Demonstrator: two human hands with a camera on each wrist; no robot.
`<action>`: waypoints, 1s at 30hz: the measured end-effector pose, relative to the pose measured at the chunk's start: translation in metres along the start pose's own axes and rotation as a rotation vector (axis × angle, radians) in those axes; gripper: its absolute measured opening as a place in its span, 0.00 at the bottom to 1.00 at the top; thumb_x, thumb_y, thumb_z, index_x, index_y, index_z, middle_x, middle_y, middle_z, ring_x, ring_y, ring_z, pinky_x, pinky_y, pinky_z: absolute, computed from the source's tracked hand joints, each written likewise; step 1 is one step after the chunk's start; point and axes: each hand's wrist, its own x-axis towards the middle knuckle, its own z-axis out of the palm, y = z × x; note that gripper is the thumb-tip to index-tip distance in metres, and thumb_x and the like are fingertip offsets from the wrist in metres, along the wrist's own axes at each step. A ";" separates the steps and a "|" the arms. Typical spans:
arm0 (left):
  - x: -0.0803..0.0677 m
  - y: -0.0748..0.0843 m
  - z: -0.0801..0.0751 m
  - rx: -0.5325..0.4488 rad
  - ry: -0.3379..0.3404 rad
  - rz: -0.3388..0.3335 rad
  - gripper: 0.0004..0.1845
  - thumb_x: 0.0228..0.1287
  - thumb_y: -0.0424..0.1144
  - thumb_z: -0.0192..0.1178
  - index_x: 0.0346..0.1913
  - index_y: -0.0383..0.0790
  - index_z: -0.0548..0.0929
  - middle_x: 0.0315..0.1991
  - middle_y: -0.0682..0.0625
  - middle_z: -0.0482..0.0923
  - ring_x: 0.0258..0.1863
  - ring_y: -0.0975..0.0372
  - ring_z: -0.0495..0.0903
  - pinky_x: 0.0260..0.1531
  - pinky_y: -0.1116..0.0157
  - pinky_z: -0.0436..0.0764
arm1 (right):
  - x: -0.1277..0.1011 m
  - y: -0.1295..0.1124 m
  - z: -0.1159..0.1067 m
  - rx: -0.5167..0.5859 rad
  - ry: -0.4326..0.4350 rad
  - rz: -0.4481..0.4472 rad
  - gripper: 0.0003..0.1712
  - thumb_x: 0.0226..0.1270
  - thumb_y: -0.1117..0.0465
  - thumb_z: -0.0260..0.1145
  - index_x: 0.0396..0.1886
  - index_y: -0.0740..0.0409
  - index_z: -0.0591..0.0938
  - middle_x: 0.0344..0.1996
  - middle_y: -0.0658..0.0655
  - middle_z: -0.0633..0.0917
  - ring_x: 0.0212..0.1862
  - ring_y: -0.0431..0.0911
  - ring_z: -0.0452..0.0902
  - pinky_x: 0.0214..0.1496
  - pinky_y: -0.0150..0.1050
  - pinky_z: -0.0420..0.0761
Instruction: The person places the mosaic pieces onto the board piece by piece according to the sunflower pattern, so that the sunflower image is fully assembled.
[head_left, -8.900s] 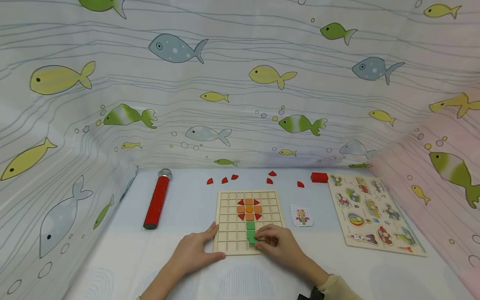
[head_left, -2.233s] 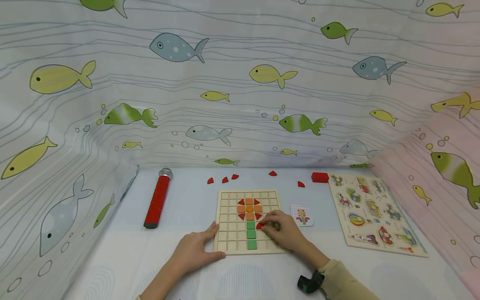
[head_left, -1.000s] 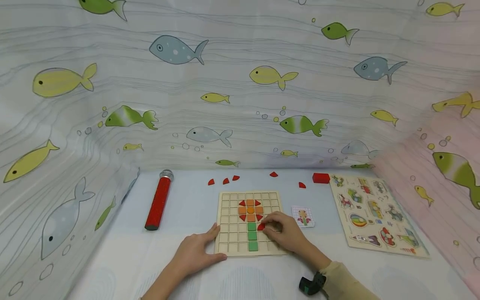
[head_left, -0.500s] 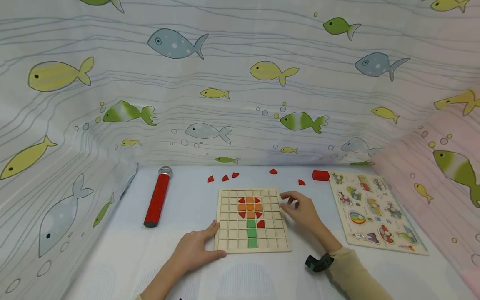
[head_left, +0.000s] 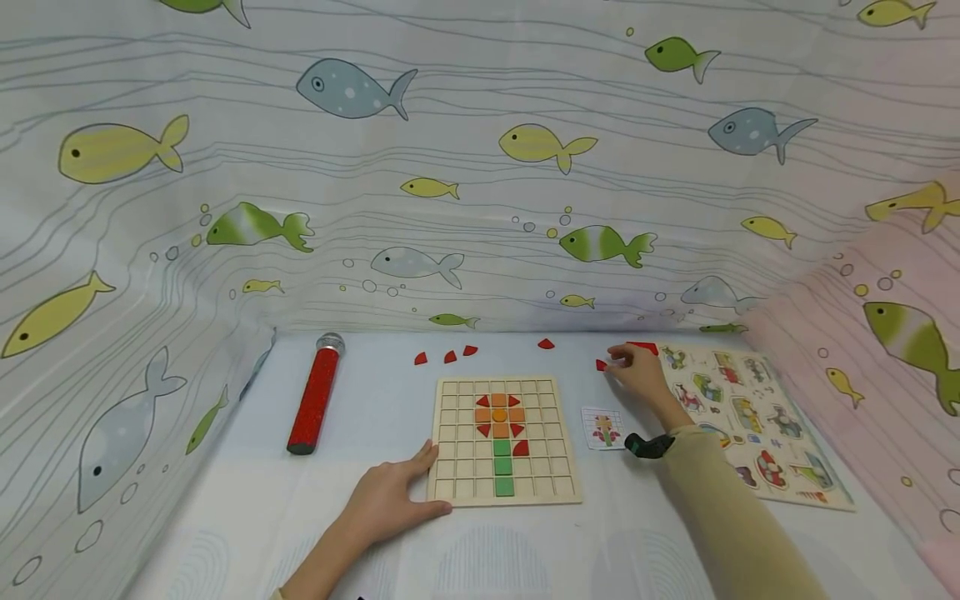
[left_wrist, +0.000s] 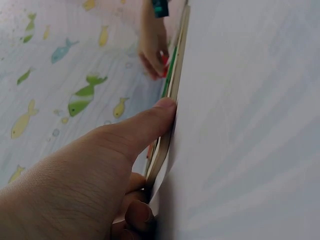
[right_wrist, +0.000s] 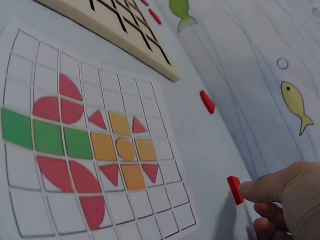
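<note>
Left hand (head_left: 390, 500) with thumb and forefinger spread, braced round the near-left corner of a wooden grid board (head_left: 457, 467), right hand (head_left: 641, 375) loosely bent beyond a printed card (head_left: 602, 427), fingertip at a red quarter-circle piece (right_wrist: 234, 190) on the tabletop (head_left: 375, 400), whether pinched I can't tell

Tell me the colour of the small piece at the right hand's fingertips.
The small piece is red; the right wrist view shows it best.
</note>
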 end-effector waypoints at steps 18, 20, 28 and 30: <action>0.001 0.000 0.000 -0.006 -0.007 0.013 0.50 0.54 0.66 0.77 0.76 0.44 0.76 0.76 0.51 0.73 0.64 0.49 0.84 0.61 0.46 0.83 | 0.004 0.016 0.006 -0.101 -0.057 0.006 0.18 0.74 0.57 0.71 0.55 0.66 0.87 0.50 0.67 0.85 0.49 0.58 0.77 0.51 0.51 0.79; 0.000 0.000 0.000 -0.004 -0.008 0.011 0.50 0.54 0.67 0.76 0.76 0.44 0.76 0.76 0.51 0.73 0.64 0.49 0.84 0.61 0.46 0.83 | 0.004 0.017 0.007 -0.093 -0.059 0.006 0.18 0.74 0.57 0.71 0.55 0.65 0.87 0.48 0.66 0.84 0.47 0.57 0.76 0.48 0.47 0.77; -0.003 -0.001 0.001 0.005 0.001 0.018 0.51 0.54 0.68 0.76 0.76 0.43 0.76 0.75 0.51 0.73 0.63 0.50 0.85 0.60 0.46 0.83 | 0.003 0.016 0.013 -0.074 -0.035 -0.011 0.19 0.74 0.57 0.72 0.57 0.65 0.87 0.53 0.67 0.84 0.50 0.58 0.76 0.52 0.50 0.78; -0.003 -0.002 0.001 0.009 0.004 0.020 0.51 0.54 0.68 0.76 0.76 0.43 0.76 0.75 0.51 0.73 0.63 0.50 0.85 0.60 0.47 0.83 | 0.004 0.015 0.014 -0.072 -0.032 -0.022 0.20 0.73 0.56 0.72 0.56 0.65 0.87 0.53 0.67 0.85 0.51 0.59 0.77 0.54 0.52 0.79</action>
